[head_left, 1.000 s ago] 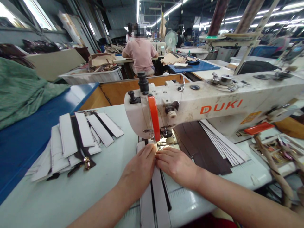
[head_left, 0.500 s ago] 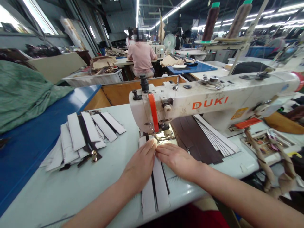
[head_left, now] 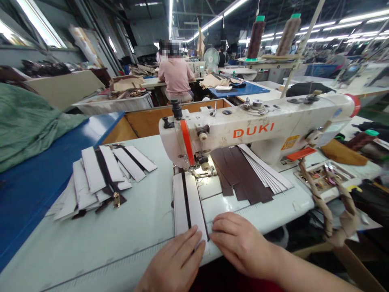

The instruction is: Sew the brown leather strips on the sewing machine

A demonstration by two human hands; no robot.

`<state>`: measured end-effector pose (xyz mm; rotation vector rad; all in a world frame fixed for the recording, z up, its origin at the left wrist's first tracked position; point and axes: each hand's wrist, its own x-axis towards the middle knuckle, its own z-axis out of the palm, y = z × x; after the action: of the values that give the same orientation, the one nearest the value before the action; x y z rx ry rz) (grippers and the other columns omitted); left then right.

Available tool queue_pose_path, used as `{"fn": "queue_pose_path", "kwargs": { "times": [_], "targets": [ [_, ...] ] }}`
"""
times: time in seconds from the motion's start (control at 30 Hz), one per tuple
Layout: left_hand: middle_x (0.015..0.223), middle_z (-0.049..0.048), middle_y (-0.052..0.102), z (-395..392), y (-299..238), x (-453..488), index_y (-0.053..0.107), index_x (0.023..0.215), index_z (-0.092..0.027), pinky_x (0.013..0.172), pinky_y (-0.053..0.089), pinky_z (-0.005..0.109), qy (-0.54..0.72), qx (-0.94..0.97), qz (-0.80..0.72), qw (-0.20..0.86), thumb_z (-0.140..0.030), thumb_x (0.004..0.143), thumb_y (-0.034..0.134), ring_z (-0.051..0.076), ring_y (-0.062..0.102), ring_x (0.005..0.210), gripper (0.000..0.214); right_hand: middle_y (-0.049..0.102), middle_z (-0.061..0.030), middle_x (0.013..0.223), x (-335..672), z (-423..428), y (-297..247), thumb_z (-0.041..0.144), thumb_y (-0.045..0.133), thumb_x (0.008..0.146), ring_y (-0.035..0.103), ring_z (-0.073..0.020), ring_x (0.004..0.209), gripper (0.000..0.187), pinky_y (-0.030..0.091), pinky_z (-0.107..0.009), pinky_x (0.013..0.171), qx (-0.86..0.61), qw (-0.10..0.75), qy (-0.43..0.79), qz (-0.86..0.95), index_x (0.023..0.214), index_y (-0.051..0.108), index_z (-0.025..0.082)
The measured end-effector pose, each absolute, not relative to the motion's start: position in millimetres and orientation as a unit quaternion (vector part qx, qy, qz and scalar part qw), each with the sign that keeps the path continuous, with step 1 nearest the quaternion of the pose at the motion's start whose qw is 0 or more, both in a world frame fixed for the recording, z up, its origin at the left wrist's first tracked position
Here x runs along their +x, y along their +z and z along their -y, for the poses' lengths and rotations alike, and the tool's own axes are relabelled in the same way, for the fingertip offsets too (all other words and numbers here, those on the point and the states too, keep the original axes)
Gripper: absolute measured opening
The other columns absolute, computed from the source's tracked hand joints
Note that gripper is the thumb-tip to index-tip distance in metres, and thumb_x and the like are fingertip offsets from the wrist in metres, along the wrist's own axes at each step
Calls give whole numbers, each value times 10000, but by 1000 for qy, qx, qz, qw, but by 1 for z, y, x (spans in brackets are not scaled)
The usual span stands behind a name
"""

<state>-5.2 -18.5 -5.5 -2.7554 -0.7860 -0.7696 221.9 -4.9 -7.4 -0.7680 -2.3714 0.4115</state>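
Observation:
A white strip with a black zipper (head_left: pixel 186 198) down its middle runs from under the sewing machine's presser foot (head_left: pixel 203 172) to the table's front edge. My left hand (head_left: pixel 179 257) lies on the near end of this strip, fingers stretched out and flat. Beside the strip's right edge rests my right hand (head_left: pixel 243 243), its fingers extended side by side with the tips at the edge; its thumb is hidden. Neither hand wraps round anything. The white sewing machine (head_left: pixel 255 125) carries orange letters, and its lamp lights the needle area.
To the left lies a pile of white zipper pieces (head_left: pixel 94 170) with a gold zipper pull (head_left: pixel 116 199). Brown pieces (head_left: pixel 243 178) and white strips (head_left: pixel 264 168) lie under the machine arm. A tray of small tools (head_left: pixel 325 178) sits at right. A person (head_left: pixel 176 77) sits ahead.
Both hands have moved back from the presser foot toward the table's front edge. More of the zipper strip shows by the foot. The camera view has shifted slightly.

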Motion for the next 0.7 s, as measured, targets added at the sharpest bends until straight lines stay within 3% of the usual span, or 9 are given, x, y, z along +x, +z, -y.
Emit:
{"fn": "queue_pose_path", "kwargs": {
  "times": [0.7],
  "targets": [
    [1020,102,702,21,-15,-5,641,1045,-99,879,539,300,-258,-930,242,99,-37,891,362,204,634,1033,324,611,-105,930,224,3,-11,117,419,907,539,-214,950,227,499,-358,848,-264,307,154,901,1058,589,129]
  ]
}}
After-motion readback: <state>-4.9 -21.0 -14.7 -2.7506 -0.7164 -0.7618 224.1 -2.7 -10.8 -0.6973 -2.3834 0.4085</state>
